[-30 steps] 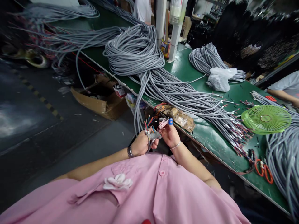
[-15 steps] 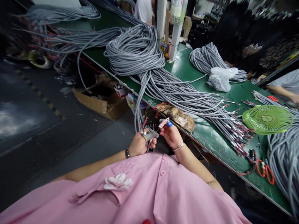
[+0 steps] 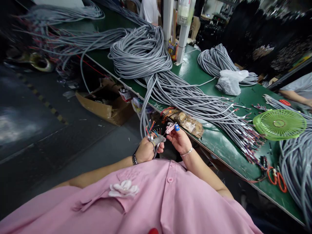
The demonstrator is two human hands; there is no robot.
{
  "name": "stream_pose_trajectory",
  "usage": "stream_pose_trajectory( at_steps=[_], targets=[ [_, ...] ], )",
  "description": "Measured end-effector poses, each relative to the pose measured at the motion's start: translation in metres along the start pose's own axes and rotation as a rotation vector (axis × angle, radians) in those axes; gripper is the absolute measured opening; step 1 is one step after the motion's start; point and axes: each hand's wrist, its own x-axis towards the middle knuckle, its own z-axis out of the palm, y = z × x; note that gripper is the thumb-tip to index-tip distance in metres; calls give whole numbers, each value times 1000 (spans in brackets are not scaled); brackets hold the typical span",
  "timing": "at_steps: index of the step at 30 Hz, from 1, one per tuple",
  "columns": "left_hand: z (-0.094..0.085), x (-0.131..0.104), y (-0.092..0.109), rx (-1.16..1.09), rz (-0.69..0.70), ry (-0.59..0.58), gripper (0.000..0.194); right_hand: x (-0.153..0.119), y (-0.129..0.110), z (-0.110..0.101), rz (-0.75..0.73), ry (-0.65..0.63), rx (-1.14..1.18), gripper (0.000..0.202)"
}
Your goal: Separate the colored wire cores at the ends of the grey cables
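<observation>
My left hand [image 3: 146, 150] is closed around the ends of a few grey cables [image 3: 144, 118] that hang down from the bench. Thin coloured wires [image 3: 151, 128] fan out above its fist, and a grey wrap covers the thumb. Just to the right, my right hand [image 3: 179, 140] pinches a small pink piece [image 3: 170, 128] whose kind I cannot make out. Blue tape [image 3: 176, 127] is around the right thumb. The pink piece is close to the left thumb tip; whether a wire joins them is too small to tell.
Coiled grey cables [image 3: 141, 53] lie on the green bench [image 3: 207, 143]. A taped brown bundle [image 3: 188, 123] sits at its edge. Further right are a green fan [image 3: 279, 124] and orange-handled scissors [image 3: 276, 178]. A cardboard box [image 3: 97, 109] stands below; another person's arm [image 3: 296, 96] shows far right.
My right hand has shifted very slightly, and the pink piece is turned a little. The left hand keeps its grip on the cables.
</observation>
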Motion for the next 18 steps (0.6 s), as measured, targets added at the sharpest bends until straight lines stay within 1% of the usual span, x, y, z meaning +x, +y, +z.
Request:
stream_pose_trajectory(
  at_steps=[4, 8, 15, 16, 18],
  targets=[
    [0, 1, -3, 32, 4, -16, 30, 2, 3, 0, -33, 2, 10, 25],
    [-1, 2, -4, 18, 7, -25, 30, 2, 6, -2, -31, -31, 34, 28],
    [-2, -9, 3, -14, -18, -48, 30, -1, 3, -3, 65, -101, 60, 46],
    [-3, -11, 4, -8, -22, -57, 31, -2, 2, -2, 71, -102, 50, 46],
    [-4, -13, 6, -5, -29, -86, 31, -2, 2, 1, 54, -88, 15, 39]
  ],
)
